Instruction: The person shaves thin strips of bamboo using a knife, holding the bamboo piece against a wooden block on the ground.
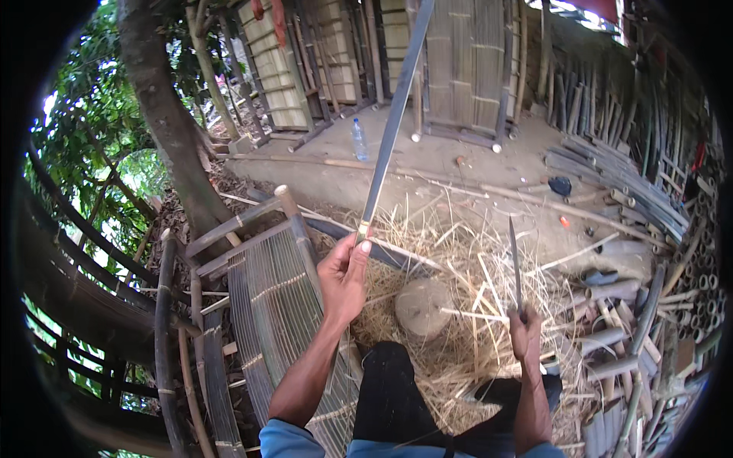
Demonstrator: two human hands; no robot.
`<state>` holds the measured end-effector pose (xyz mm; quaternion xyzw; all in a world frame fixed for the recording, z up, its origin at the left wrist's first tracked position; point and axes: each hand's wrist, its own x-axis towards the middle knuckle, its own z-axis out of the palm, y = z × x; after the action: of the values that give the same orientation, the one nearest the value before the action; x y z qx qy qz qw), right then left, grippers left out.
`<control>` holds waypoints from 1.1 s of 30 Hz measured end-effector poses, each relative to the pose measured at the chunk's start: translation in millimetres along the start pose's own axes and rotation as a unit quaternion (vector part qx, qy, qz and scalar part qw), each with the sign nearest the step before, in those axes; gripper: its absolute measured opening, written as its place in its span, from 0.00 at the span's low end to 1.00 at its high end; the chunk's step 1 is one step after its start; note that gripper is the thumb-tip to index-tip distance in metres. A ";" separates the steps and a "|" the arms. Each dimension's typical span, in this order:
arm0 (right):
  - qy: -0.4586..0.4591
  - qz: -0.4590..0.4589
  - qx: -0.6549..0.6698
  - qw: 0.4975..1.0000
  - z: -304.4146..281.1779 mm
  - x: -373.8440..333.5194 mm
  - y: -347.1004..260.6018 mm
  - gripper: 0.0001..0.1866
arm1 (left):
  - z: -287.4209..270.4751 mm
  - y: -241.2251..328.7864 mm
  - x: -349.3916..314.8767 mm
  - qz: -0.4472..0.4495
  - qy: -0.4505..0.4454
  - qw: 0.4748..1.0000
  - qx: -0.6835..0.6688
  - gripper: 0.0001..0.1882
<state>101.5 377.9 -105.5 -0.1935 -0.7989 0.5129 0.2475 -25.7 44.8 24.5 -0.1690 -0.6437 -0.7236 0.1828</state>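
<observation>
My left hand [345, 276] is closed round the lower end of a long, flat, dark bamboo strip [394, 122]. The strip rises away from me and runs out at the top of the picture. On the right, my right hand [525, 334] grips the handle of a knife [515, 259], its narrow blade pointing up and away. The blade and the strip are well apart. Between and below the hands, a round wooden chopping block [423, 307] stands among pale bamboo shavings [473, 336].
A slatted bamboo bench [275, 305] stands at my left, near a tree trunk [164, 114]. Beyond are a plastic bottle [359, 140] and woven bamboo panels [466, 69]. Cut bamboo pieces [611, 336] and stacked poles [626, 183] lie at the right. A long pole [565, 208] crosses the ground.
</observation>
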 end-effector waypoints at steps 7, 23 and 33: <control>-0.047 -0.087 -0.044 0.994 8.5 -12.4 -90.4 0.20 | 10.8 1.2 -88.5 -0.193 -0.089 0.976 -0.040 0.15; -0.110 -0.180 -0.270 0.940 20.2 -36.8 -107.1 0.35 | 25.9 -3.3 -158.8 -0.292 -0.161 0.941 -0.060 0.12; -0.208 -0.317 -0.302 0.875 24.8 -60.5 -105.3 0.38 | 12.6 -1.4 -160.5 -0.339 -0.188 0.920 -0.063 0.12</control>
<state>129.5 283.8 -29.7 0.1156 -0.9665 0.1690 0.1547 114.4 65.0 -52.3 -0.0844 -0.6378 -0.7364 -0.2091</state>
